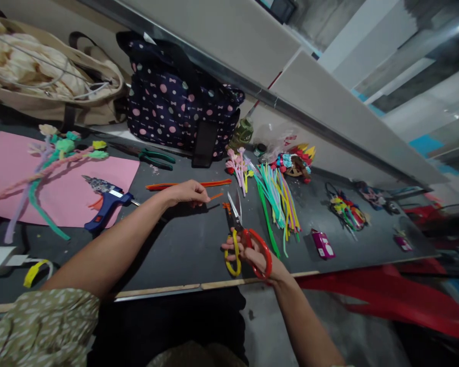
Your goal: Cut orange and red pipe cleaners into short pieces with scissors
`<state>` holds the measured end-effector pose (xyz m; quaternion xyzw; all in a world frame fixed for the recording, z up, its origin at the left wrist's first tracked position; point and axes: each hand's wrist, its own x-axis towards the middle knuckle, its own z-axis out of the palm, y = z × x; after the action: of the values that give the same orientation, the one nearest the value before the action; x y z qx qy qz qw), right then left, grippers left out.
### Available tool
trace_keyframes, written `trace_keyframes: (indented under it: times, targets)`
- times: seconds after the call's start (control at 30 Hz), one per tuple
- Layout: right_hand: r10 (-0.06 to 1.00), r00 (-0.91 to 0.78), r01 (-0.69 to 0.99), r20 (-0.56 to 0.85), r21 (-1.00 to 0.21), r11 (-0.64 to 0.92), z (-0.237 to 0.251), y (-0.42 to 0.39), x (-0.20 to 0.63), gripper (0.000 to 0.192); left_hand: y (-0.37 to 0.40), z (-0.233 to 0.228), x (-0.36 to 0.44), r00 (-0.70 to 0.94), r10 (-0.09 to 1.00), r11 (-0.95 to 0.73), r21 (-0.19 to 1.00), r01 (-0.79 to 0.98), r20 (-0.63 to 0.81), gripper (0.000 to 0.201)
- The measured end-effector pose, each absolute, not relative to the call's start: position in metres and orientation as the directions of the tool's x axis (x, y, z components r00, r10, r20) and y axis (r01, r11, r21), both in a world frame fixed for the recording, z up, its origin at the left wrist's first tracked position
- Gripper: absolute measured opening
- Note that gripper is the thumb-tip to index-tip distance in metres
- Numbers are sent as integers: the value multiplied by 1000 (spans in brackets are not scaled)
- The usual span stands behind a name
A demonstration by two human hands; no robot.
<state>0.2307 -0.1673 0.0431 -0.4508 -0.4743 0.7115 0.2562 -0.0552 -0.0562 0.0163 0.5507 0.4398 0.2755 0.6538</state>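
Between the fingertips of my left hand (191, 193) is a short piece of orange pipe cleaner (217, 195), its free end pointing right. My right hand (252, 252) grips scissors (237, 223) with one red and one yellow handle loop, fingers through the loops. The blades are slightly apart and point up and away, just right of the orange piece and not touching it. Small orange cut bits (227, 207) lie on the table by the blades. Behind my left hand, long orange pipe cleaners (218, 183) lie in a row, partly hidden by the hand.
Bundled pipe cleaners (277, 196) and small flowers (237, 165) lie right of centre. To the left, a glue gun (106, 201) and pipe-cleaner flowers (63, 148) rest on pink paper (7, 153). Pliers (156, 158), a phone (205, 144) and a polka-dot bag (176, 97) stand behind. A purple box (322, 243) sits right.
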Motion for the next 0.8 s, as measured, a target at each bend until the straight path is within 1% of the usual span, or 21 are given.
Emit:
trace_keyframes:
  times: [0.07, 0.13, 0.33, 0.43, 0.6, 0.8]
  targets:
    - [797, -434, 107, -421, -902, -418, 48, -166, 230, 33, -58, 19, -54, 480, 834, 241, 963, 125, -271, 26]
    - [786, -420, 141, -453, -889, -437, 48, -164, 229, 30, -59, 21, -52, 500, 822, 245, 962, 120, -272, 26]
    - [802, -340, 257, -492, -869, -424, 34, -161, 221, 31, -58, 17, -44, 532, 794, 256, 955, 148, -295, 29]
    - [811, -325, 262, -486, -870, -417, 32, -161, 217, 33, -56, 14, -43, 547, 782, 249, 954, 164, -298, 31]
    - [775, -309, 347, -552, -824, -448, 39, -160, 213, 34, -55, 13, -44, 591, 745, 254, 951, 174, -307, 34]
    - [772, -308, 332, -556, -823, -460, 42, -160, 212, 38, -56, 15, -41, 621, 713, 255, 945, 203, -325, 36]
